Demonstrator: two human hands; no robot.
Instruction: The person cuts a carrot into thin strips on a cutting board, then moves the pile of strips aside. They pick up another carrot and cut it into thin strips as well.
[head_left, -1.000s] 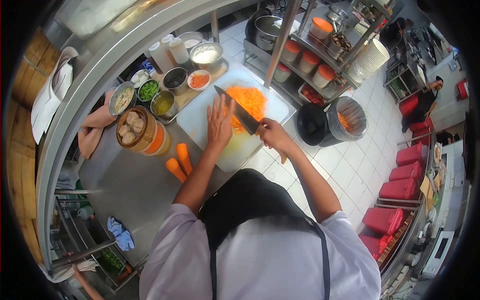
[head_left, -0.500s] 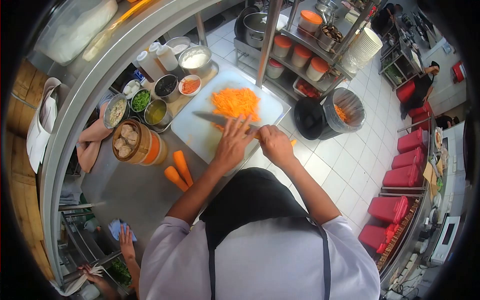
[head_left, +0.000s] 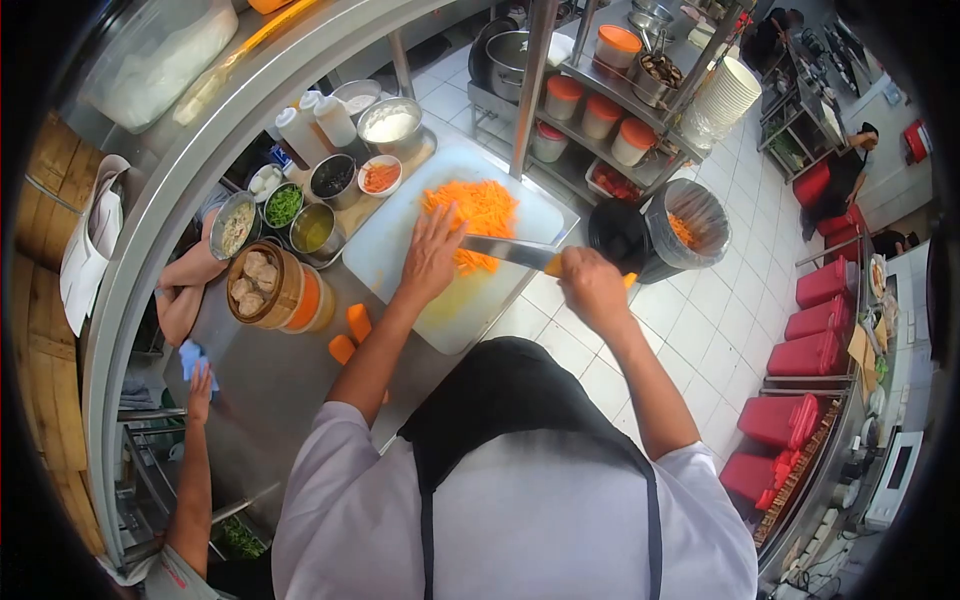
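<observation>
Shredded carrot (head_left: 475,207) lies in a heap on the white cutting board (head_left: 440,320). My right hand (head_left: 597,285) is wrapped round the handle of a knife (head_left: 508,250), past the board's right edge. The blade points left over the board, across the lower part of the heap. My left hand (head_left: 433,258) rests at the left side of the shreds near the knife tip, fingers extended and somewhat apart, with nothing gripped. Two whole carrots (head_left: 358,322) lie left of the board, partly hidden by my left forearm.
Bowls of ingredients (head_left: 315,228) and a bamboo steamer of dumplings (head_left: 258,285) stand left of the board. A co-worker's hand (head_left: 200,385) with a blue cloth is at the steel counter's left edge. A lined bin (head_left: 705,230) and shelving stand to the right.
My right hand and the knife have moved right, and the blade now shows more fully. My left hand has shifted left. The co-worker's hand and cloth have moved up and left.
</observation>
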